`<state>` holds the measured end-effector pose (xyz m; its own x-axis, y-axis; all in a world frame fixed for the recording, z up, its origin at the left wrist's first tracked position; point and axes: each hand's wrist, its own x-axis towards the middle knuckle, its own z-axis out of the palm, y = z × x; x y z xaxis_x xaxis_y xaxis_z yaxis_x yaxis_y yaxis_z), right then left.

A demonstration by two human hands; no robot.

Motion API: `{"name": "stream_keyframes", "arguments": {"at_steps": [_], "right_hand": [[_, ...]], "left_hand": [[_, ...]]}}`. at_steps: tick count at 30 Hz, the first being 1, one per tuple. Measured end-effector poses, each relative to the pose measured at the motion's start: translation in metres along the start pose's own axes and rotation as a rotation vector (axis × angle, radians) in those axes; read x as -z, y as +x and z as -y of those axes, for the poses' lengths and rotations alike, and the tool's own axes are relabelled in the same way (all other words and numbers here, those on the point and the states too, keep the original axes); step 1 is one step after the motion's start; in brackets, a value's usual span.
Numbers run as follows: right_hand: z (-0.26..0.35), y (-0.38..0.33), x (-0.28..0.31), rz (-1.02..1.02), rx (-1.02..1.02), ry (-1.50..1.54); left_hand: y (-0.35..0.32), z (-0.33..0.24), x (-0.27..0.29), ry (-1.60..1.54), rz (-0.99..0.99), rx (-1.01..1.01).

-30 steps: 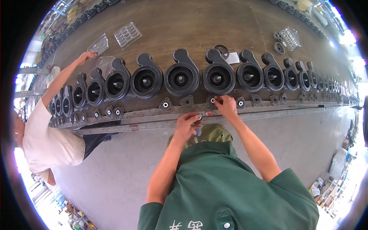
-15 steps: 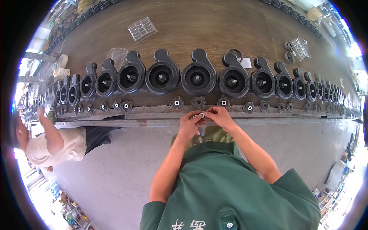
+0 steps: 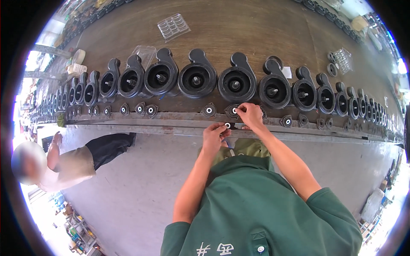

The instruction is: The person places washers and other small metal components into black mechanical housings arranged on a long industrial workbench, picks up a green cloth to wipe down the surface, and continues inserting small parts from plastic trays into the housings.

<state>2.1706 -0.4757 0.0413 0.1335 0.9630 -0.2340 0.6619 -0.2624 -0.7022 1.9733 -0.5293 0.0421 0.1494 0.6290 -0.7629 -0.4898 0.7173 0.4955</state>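
Observation:
My left hand [image 3: 215, 135] is closed in a pinch at the table's front edge, with a small white ring [image 3: 228, 126] at its fingertips. Something thin and blue shows below its fingers. Further forward, my right hand [image 3: 251, 115] has its fingertips pressed together at a white ring [image 3: 235, 110] in the centre of a small black flanged disc [image 3: 231, 112]. Left of that lies another flanged disc [image 3: 209, 110] with a white centre. Behind it stands a black round housing [image 3: 237, 83] with a metal shaft inside.
A long row of similar black housings [image 3: 197, 80] runs along the table, with small flanged discs [image 3: 287, 121] in front. Clear plastic trays [image 3: 173, 27] lie further back. A metal rail [image 3: 171, 130] edges the table. At the left is another person [image 3: 70, 164].
My right hand has left my left hand and reached forward to the flanged disc, where a white ring now shows in the centre. The whole scene has shifted right in view.

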Motion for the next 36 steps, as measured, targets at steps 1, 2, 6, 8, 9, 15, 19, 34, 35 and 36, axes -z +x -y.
{"name": "stream_keyframes", "arguments": {"at_steps": [1,2,6,8,9,15,19,34,35,36], "right_hand": [[-0.002,0.000,-0.002,-0.033,0.018,-0.014],[-0.003,0.001,-0.004,-0.022,0.032,0.001],[-0.004,0.006,-0.009,0.017,0.050,0.008],[-0.003,0.004,-0.009,0.013,0.056,0.023],[-0.003,0.003,-0.009,-0.001,0.067,0.049],[0.000,-0.052,0.037,0.188,0.013,0.258],[-0.040,-0.084,0.075,0.140,-0.083,0.282],[-0.275,-0.057,0.279,-0.088,-0.273,0.219],[-0.268,-0.053,0.275,-0.024,-0.226,0.246],[-0.260,-0.047,0.271,-0.013,-0.154,0.240]], "left_hand": [[0.000,0.002,0.003,-0.002,0.001,-0.006],[0.001,0.003,0.006,-0.016,0.008,-0.011],[-0.001,0.006,0.012,-0.053,0.031,-0.023],[-0.002,0.006,0.010,-0.053,0.039,-0.026],[-0.003,0.005,0.008,-0.047,0.044,-0.028],[-0.004,0.018,-0.025,0.001,0.138,-0.019],[-0.007,0.048,-0.070,0.068,0.284,0.034],[0.003,0.185,-0.223,-0.019,0.222,0.076],[0.000,0.196,-0.229,-0.074,0.241,0.079],[-0.002,0.204,-0.234,-0.089,0.214,0.065]]}}
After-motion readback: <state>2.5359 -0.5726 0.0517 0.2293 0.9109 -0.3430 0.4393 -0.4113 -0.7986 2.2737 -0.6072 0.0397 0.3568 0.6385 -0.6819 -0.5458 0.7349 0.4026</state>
